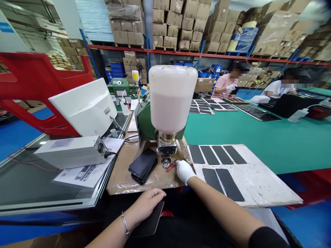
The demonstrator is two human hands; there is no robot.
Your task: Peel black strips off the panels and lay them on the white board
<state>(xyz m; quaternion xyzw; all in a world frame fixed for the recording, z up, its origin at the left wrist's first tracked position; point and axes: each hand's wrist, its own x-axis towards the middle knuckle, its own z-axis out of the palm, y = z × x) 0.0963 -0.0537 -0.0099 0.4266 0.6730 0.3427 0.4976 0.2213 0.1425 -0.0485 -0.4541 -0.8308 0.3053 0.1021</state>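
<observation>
Smooth plastic reservoir [170, 100], matt black strips [229, 184], scuffed board [266, 182]

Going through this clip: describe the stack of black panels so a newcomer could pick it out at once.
Find the large white bottle atop the green machine. On the brown paper at its base sits a stack of black panels. Unlike the panels lying singly on the white board nearby, these are piled up, slightly fanned.

Black rounded-corner panel [152, 220], tilted
</observation>
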